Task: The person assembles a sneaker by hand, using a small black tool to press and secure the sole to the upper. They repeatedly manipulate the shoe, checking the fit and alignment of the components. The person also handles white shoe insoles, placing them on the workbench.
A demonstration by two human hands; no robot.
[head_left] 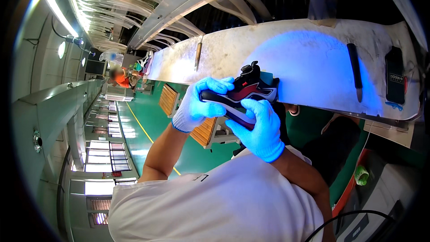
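Plainly light and fairly stiff, the shoe (244,92) sat just left of centre over the bench (313,62) edge, its toe at nine o'clock wrapped by the left hand (199,105), its sole pinched underneath by the right hand (260,130), both gloved grips closed.
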